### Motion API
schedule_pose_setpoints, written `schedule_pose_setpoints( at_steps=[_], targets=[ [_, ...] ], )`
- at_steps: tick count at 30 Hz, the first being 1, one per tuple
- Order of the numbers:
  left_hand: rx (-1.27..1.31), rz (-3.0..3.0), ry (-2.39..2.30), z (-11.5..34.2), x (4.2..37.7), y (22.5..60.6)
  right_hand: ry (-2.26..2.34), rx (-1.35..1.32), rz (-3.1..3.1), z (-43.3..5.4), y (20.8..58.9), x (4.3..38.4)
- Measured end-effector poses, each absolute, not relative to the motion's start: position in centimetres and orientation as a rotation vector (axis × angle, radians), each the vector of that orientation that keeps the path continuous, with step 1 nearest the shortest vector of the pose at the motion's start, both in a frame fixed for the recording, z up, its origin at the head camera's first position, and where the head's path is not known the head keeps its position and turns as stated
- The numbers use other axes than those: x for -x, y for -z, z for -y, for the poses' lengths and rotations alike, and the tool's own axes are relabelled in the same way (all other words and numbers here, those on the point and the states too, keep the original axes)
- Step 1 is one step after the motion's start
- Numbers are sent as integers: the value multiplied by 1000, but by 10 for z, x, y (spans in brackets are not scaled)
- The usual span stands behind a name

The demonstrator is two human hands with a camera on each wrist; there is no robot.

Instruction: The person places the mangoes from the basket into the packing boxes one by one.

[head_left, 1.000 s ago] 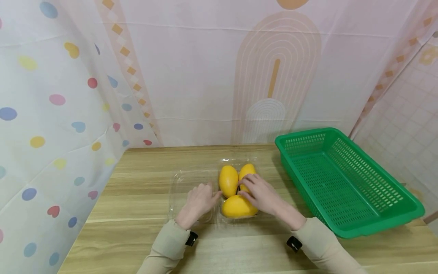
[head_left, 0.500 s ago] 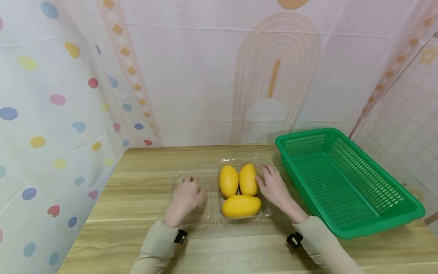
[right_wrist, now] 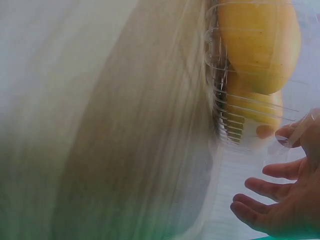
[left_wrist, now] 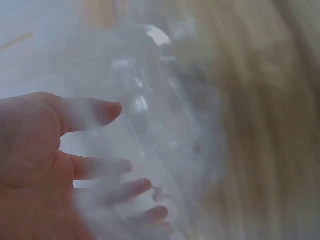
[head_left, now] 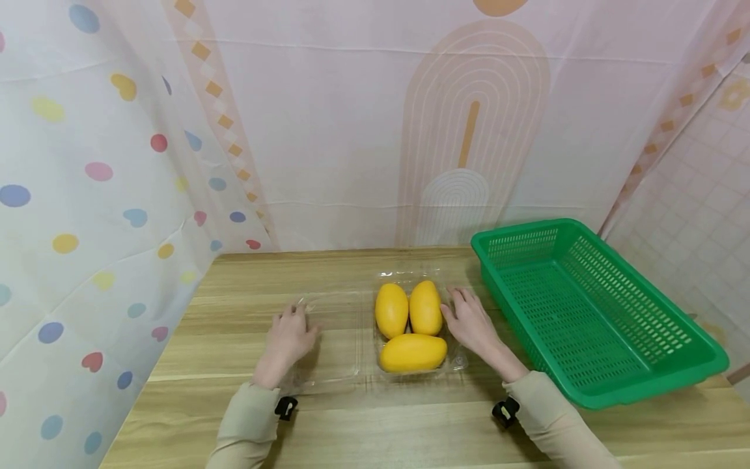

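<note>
Three yellow mangoes lie in the base of a clear plastic clamshell box (head_left: 457, 361): a left one (head_left: 391, 311), a right one (head_left: 425, 308) and a crosswise one (head_left: 413, 352) nearest the person. The box's clear lid (head_left: 334, 339) is folded out flat to the left. My left hand (head_left: 287, 340) is at the lid's outer left edge; in the left wrist view its fingers (left_wrist: 122, 192) are spread and loose, seen partly through clear plastic. At the base's right side is my right hand (head_left: 473, 326), thumb (right_wrist: 289, 136) against the rim, other fingers loosely extended.
A green slotted plastic basket (head_left: 527, 326) stands on the right of the wooden table (head_left: 234, 286), near the right forearm. Printed curtains (head_left: 328, 130) hang behind the table and on both sides.
My left hand has moved left from beside the mangoes to the lid's outer edge. My right hand has drawn off the mangoes to the base's right side. The mangoes stay in the base.
</note>
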State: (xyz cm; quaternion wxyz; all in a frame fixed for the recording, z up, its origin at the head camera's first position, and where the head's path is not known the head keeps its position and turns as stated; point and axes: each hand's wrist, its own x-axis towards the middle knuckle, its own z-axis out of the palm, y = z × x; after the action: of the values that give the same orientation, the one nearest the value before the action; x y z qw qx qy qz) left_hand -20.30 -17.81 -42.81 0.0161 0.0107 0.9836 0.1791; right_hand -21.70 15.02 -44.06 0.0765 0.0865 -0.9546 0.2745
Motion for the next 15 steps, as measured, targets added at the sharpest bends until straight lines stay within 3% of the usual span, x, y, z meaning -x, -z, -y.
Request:
schedule_pose_setpoints(
  at_steps=[15],
  targets=[
    [95,-2965,-447,196,202,430,-852,-225,2885,-151,443,218]
  ],
)
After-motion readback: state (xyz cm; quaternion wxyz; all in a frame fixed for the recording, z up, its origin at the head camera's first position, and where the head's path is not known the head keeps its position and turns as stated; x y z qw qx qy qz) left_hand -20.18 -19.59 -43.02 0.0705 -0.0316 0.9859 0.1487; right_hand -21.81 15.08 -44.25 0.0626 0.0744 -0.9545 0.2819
